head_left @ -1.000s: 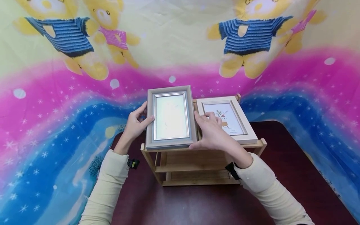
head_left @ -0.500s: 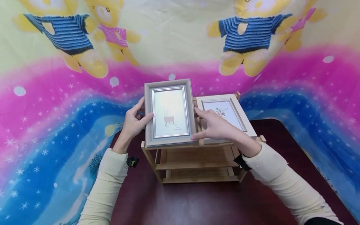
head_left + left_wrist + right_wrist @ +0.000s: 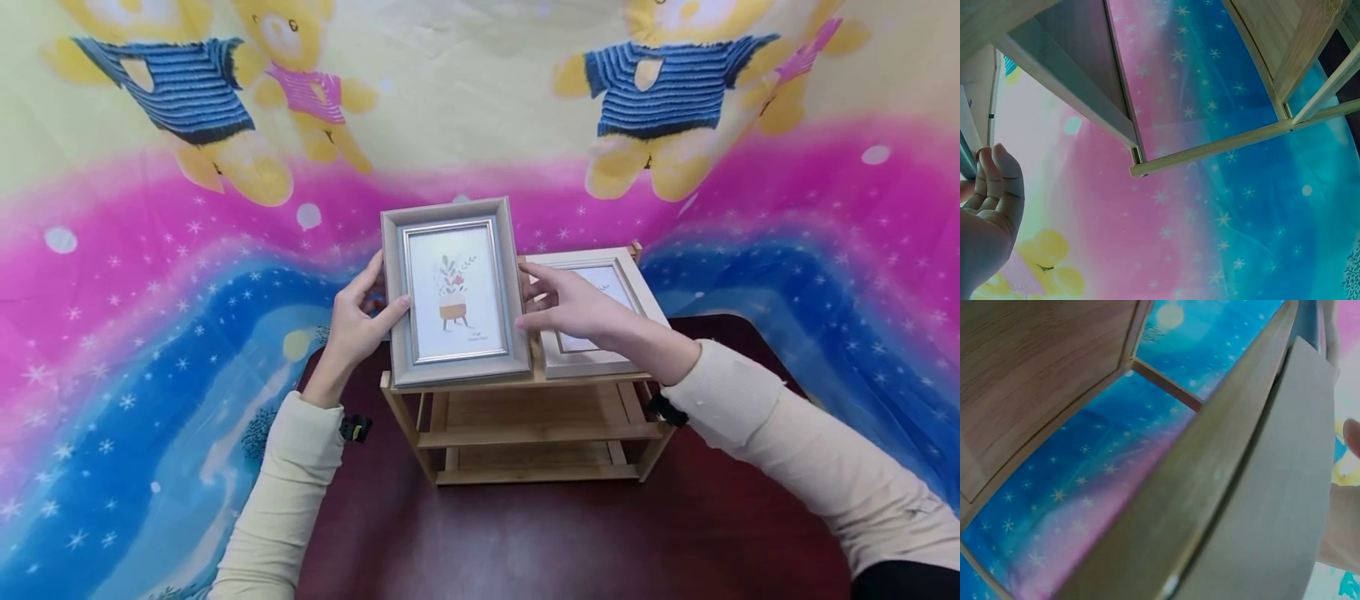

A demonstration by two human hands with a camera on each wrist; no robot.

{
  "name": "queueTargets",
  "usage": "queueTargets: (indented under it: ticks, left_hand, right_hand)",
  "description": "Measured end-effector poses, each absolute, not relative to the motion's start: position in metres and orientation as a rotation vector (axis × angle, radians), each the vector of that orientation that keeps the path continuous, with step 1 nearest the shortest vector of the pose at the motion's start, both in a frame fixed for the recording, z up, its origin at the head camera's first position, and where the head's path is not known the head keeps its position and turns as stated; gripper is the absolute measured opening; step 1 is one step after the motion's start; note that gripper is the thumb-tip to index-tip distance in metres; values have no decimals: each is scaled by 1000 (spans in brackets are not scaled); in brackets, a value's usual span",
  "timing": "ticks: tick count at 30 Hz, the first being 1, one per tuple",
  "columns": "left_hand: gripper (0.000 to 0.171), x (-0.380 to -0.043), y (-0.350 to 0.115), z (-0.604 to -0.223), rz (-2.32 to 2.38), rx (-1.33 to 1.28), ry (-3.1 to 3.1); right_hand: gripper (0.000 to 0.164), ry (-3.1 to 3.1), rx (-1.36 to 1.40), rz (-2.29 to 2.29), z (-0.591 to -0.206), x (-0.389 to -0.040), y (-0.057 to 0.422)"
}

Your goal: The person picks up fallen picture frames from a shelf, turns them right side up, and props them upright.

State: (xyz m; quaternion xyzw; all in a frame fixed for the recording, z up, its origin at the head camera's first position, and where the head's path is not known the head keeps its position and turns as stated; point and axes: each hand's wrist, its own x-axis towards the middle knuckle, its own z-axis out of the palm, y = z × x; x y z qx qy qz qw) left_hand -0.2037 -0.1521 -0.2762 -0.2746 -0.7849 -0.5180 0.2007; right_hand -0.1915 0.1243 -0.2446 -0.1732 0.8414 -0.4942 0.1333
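Observation:
A grey picture frame (image 3: 453,292) with a silver inner border and a potted-plant print is held upright, tilted back, above the left half of a wooden rack's top. My left hand (image 3: 362,321) grips its left edge, thumb on the front. At its right edge my right hand (image 3: 570,304) pinches with thumb and fingers. A cream picture frame (image 3: 634,279) lies on the rack's top at right, partly covered by my right hand. The left wrist view shows my left hand (image 3: 997,200) with curled fingers at a frame edge. In the right wrist view, my right hand (image 3: 1342,519) is mostly cut off.
The wooden rack (image 3: 540,412) has slatted tiers and stands on a dark red table (image 3: 525,533). Behind and around it hangs a cloth (image 3: 480,100) printed with teddy bears. Rack bars (image 3: 1210,147) cross the left wrist view.
The grey frame has risen slightly and tipped more upright; glare on it has gone and its print shows. My right hand has moved up along its edge. The cream frame has shifted slightly left.

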Motion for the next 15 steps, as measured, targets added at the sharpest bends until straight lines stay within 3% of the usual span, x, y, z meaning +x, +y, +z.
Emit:
queueTargets:
  ticks: [15]
  left_hand:
    - [68, -206, -157, -275, -1555, -881, -2193]
  right_hand:
    - [59, 2219, -321, -1763, -245, -201, 119]
